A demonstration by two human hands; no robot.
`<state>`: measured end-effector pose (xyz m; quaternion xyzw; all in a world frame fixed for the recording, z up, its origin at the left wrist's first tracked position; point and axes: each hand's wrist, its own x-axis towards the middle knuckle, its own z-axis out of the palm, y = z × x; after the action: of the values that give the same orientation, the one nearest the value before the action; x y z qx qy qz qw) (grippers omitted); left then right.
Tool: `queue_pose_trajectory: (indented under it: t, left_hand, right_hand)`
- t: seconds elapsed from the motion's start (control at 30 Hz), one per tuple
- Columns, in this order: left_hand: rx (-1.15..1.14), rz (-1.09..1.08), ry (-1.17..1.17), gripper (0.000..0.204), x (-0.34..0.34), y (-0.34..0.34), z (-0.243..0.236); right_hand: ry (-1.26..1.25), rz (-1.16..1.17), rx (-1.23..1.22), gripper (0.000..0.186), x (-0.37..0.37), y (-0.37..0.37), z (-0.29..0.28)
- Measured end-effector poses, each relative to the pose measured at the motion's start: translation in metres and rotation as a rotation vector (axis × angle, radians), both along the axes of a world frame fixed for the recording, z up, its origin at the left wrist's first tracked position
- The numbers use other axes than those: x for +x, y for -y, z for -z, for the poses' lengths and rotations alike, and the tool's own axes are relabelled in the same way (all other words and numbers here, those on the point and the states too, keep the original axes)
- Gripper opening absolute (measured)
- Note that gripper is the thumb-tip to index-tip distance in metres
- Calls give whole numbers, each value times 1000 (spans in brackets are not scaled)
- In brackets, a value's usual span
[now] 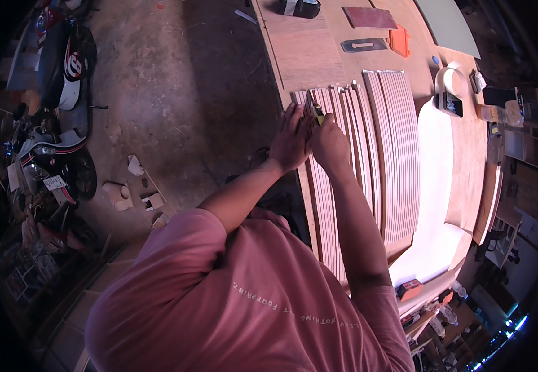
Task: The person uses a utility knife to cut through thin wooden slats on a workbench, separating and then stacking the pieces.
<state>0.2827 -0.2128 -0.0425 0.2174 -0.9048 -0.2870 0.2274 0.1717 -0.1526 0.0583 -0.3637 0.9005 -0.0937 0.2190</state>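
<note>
Long, thin wooden slats lie side by side on the workbench. My left hand (291,141) presses flat on the ends of the nearest grooved panel (326,214), its fingers stretched out. Closed around a yellow-and-black utility knife (318,114), my right hand (331,146) works right beside it at the panel's far end. The blade's tip is too small to make out. Several loose narrow strips (362,133) lie just right of my right hand, and a wider grooved panel (400,161) rests beyond them.
A tape measure (301,7), a reddish board (369,18), a metal plate with a slot (364,45) and an orange plastic piece (399,41) lie farther up the bench. Tape rolls (451,82) stand at right. A motorcycle (64,74) is parked left, with offcuts (118,194) on the floor.
</note>
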Motion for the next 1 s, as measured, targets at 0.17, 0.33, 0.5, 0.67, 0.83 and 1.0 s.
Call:
queue_pose_trajectory:
  t: [0.17,0.33,0.5,0.67,0.83,1.0]
  left_hand:
    - [-39,-5,-22,69,-2,-1,4]
    - [-93,-23,-30,70,-2,1,6]
    - [-153,-73,86,70,-2,-10,12]
    - [-203,-81,81,68,-8,-14,11]
    - [-320,-11,237,62,-6,-13,-11]
    - [-403,-17,220,63,-3,-5,3]
  right_hand:
    - [11,-10,65,38,-5,14,-4]
    - [-143,-182,-52,32,-21,-4,44]
    - [-567,-621,-10,23,-21,-46,59]
    - [-627,-529,-129,23,25,-144,47]
    - [-20,-170,49,21,92,-264,9]
    - [46,-68,101,25,158,-390,-18]
